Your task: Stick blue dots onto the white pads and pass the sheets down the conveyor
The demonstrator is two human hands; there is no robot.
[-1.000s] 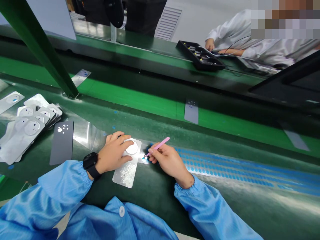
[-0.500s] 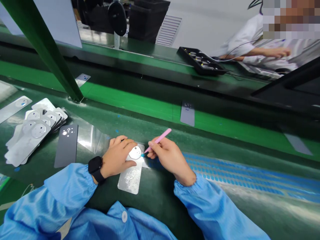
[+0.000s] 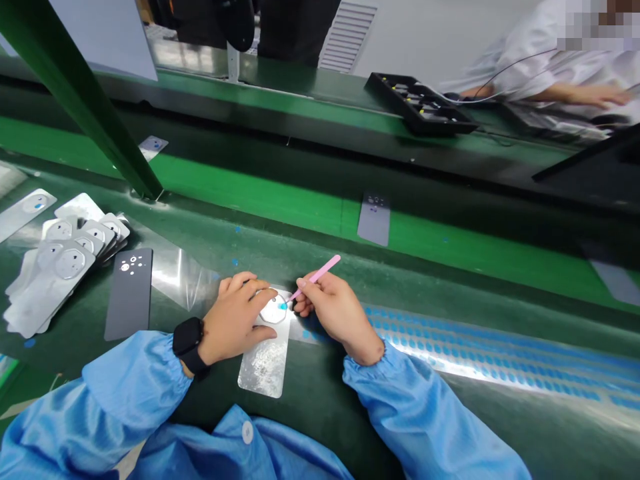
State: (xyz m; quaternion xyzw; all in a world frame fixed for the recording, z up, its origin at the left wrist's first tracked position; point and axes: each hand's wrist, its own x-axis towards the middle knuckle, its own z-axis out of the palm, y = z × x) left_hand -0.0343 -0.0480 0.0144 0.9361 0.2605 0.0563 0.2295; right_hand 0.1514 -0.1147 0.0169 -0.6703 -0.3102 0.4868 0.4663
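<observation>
A silvery phone back panel (image 3: 263, 367) lies on the green bench in front of me, its round camera area near the top. My left hand (image 3: 237, 320) rests across its left side, fingers spread, thumb over the panel. In my right hand (image 3: 333, 307) a pair of pink tweezers (image 3: 320, 273) is pinched, the tip pointing down at the camera area. A small blue sticker (image 3: 283, 307) sits at that tip, on the right part of the circle; whether the tweezers still grip it I cannot tell. To the right runs a clear sheet with rows of blue stickers (image 3: 450, 347).
Several silvery panels (image 3: 50, 287) are piled at left, beside a dark grey panel (image 3: 129, 293). Another panel (image 3: 374, 220) lies on the green strip beyond. A green post (image 3: 100, 113) slants at left. Across the bench stand a black tray (image 3: 420, 103) and a person in white (image 3: 530, 67).
The blue sticker and tweezer tip have moved from the panel's right edge onto its camera circle. My left hand stays on the panel. The view has shifted slightly; the other person's hand has lowered.
</observation>
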